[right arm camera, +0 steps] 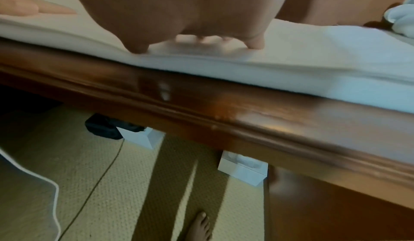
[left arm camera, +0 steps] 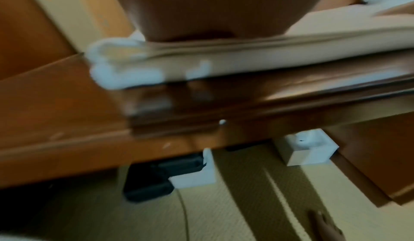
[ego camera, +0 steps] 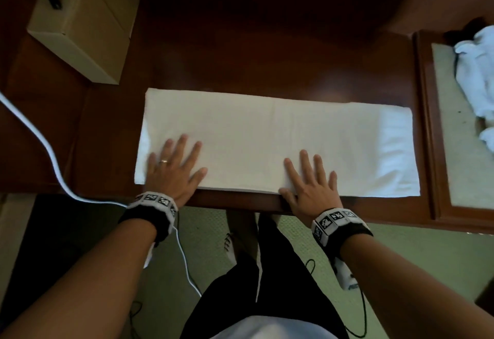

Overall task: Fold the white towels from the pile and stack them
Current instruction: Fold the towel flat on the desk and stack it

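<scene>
We see one white towel (ego camera: 278, 140) folded into a long strip, lying flat on the dark wooden table (ego camera: 267, 52), long axis running left-right, parallel to the table's near edge, its near long side just at that edge. The strip's right end stops just short of the table's right edge; its left end sits near the middle of the near edge's left half. From the left wrist view the near side shows several stacked layers, so it's folded over more than once; exact layer count we can't tell. Our left hand (ego camera: 173, 170) lies palm-down on the towel's left part, fingers straight and spread apart; there's one ring on it. Our right hand (ego camera: 311, 186) lies palm-down near the middle of the near edge, fingers straight and spread, thumb at the towel's near side by the table edge. Neither hand grips anything. One crumpled pile of white towels (ego camera: 478, 82) sits on the separate side surface (ego camera: 454, 151) at the right, well apart from the strip; count in the pile unclear. One cardboard box (ego camera: 85, 17) stands at the table's far-left corner. One white cable (ego camera: 34, 135) runs along the left side. Two wristbands with black-and-white marker squares; no readable writing anywhere.
</scene>
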A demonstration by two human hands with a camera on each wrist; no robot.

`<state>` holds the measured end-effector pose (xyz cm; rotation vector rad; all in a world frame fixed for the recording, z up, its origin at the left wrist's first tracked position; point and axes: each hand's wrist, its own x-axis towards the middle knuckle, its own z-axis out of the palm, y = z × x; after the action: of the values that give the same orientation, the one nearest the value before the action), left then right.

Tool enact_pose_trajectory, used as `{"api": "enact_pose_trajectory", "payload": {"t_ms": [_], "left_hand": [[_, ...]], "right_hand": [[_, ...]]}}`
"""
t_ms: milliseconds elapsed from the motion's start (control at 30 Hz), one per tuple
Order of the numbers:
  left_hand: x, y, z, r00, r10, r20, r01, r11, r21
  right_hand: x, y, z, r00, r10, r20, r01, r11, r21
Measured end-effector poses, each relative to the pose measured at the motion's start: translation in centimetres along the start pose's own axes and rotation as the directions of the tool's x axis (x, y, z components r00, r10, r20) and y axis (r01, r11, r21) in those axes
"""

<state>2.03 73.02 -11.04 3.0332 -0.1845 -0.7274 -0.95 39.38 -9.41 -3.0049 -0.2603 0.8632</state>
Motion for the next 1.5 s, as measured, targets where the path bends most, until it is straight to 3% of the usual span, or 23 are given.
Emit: {"api": "enact_pose_trajectory", "payload": {"t_ms": [100,200,267,367,467,600,700,800,867,933,1000,1100,1167,1233,1300,1367,1400,1433,1500], "left_hand": [[-0.4,-2.2,0.4,0.994,-0.1,0.033,0.102,0.994,-0.033],[0.3,-0.6,-0.4,0.985,-0.163,-0.062,0.155,0.982,-0.11],[0.9,1.9,-0.9,0.985,-0.127,-0.115,0.111,0.984,-0.137],[1.5,5.7,-0.5,0.994,0.019,-0.105,-0.029,0.995,-0.093],[2.0,7.0,0.6,0.998,-0.008,-0.06,0.003,0.997,-0.079],[2.3,6.7,1.2,0.997,-0.028,-0.069,0.023,0.997,-0.069],[2.5,7.9,0.9,0.993,-0.073,-0.092,0.063,0.992,-0.106],[2.6,10.3,0.3,0.989,-0.097,-0.114,0.079,0.985,-0.151],[3.0,11.5,0.4,0.988,-0.103,-0.119,0.083,0.983,-0.162],[3.3,12.0,0.7,0.985,-0.126,-0.119,0.107,0.983,-0.152],[3.5,11.7,1.1,0.983,-0.138,-0.122,0.119,0.982,-0.149],[3.4,11.1,1.6,0.979,-0.134,-0.151,0.111,0.982,-0.151],[3.4,10.9,2.0,0.977,-0.139,-0.161,0.115,0.982,-0.151],[3.5,10.9,1.9,0.977,-0.136,-0.167,0.113,0.984,-0.139],[3.5,11.0,2.0,0.975,-0.133,-0.176,0.112,0.986,-0.127],[3.5,11.0,2.0,0.974,-0.138,-0.178,0.117,0.985,-0.124],[3.5,11.0,2.0,0.974,-0.145,-0.177,0.124,0.984,-0.127],[3.4,11.2,1.8,0.973,-0.151,-0.175,0.129,0.983,-0.128],[3.3,12.1,1.4,0.974,-0.146,-0.176,0.125,0.984,-0.125]], "right_hand": [[-0.9,0.4,0.0,1.0,-0.023,0.0,0.023,1.0,0.008],[0.0,-0.7,-2.0,0.995,-0.015,-0.094,0.025,0.994,0.104],[1.4,-1.9,-2.9,0.988,-0.022,-0.156,0.042,0.991,0.127],[3.5,-3.6,-2.5,0.988,-0.055,-0.146,0.067,0.995,0.077],[3.9,-2.2,-1.3,0.995,-0.052,-0.087,0.058,0.996,0.066],[1.5,6.4,0.1,0.989,0.14,-0.056,-0.134,0.985,0.108],[-0.9,12.8,0.1,0.928,0.371,0.019,-0.368,0.913,0.174],[-0.3,13.6,-1.1,0.894,0.446,-0.033,-0.43,0.877,0.216],[1.8,10.7,-2.5,0.938,0.319,-0.136,-0.29,0.937,0.193],[3.9,6.4,-3.6,0.977,0.081,-0.196,-0.053,0.988,0.144],[5.9,2.2,-4.1,0.973,-0.125,-0.196,0.143,0.987,0.079],[8.1,-0.4,-4.1,0.972,-0.213,-0.101,0.217,0.976,0.032],[9.0,1.4,-3.9,0.988,-0.125,-0.09,0.13,0.99,0.057],[9.0,5.4,-3.8,0.991,0.07,-0.112,-0.055,0.99,0.133],[7.9,10.4,-3.6,0.949,0.312,-0.049,-0.292,0.926,0.238],[5.9,14.2,-3.6,0.87,0.492,0.014,-0.473,0.826,0.307],[4.9,15.1,-3.2,0.847,0.531,0.012,-0.507,0.802,0.317],[3.7,15.4,-2.7,0.856,0.516,-0.021,-0.486,0.818,0.308],[1.0,15.0,-1.4,0.942,0.317,-0.113,-0.285,0.93,0.233]]}}
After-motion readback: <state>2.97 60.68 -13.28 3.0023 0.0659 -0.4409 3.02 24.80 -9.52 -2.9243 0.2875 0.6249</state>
